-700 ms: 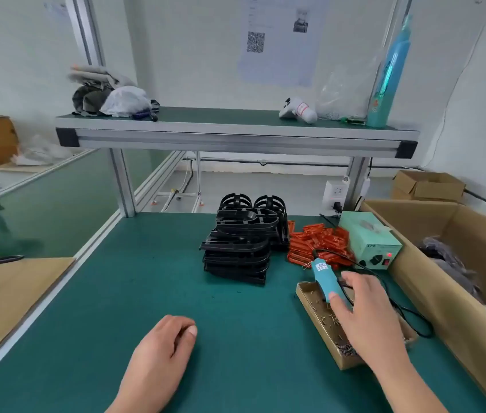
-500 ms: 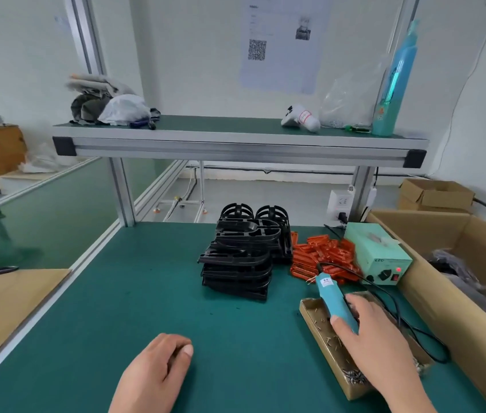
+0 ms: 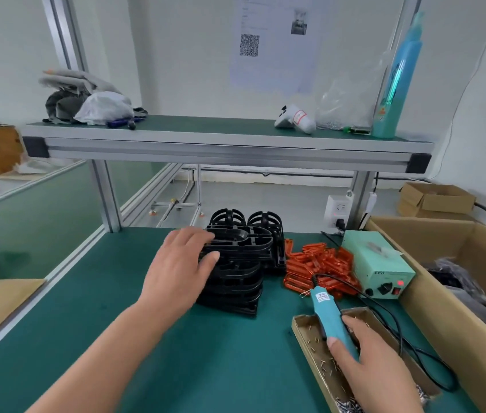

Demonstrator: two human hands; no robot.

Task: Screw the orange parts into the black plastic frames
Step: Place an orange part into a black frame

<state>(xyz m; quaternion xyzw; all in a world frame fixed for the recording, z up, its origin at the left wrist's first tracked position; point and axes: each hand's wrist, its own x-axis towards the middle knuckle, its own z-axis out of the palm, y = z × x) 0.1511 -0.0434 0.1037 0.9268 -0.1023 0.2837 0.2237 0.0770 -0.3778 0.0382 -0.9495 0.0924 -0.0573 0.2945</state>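
The worktop (image 3: 92, 338) lies bare along its left edge and across the near left, so a hand could pass freely there. Toward the back edge, the stack of black frames (image 3: 237, 263), the heap of orange parts (image 3: 319, 269) and the green power box (image 3: 380, 262) stand side by side with little gap between them. Along the right edge the large cardboard box (image 3: 456, 296) walls off passage, with the screw tray (image 3: 310, 344) and looping cable (image 3: 414, 350) filling the near right corner.

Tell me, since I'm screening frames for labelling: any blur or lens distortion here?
Head view: wide-angle bending bows the shelf edge and posts; left hand slightly motion-blurred at the black frames; right hand and screwdriver fairly sharp.
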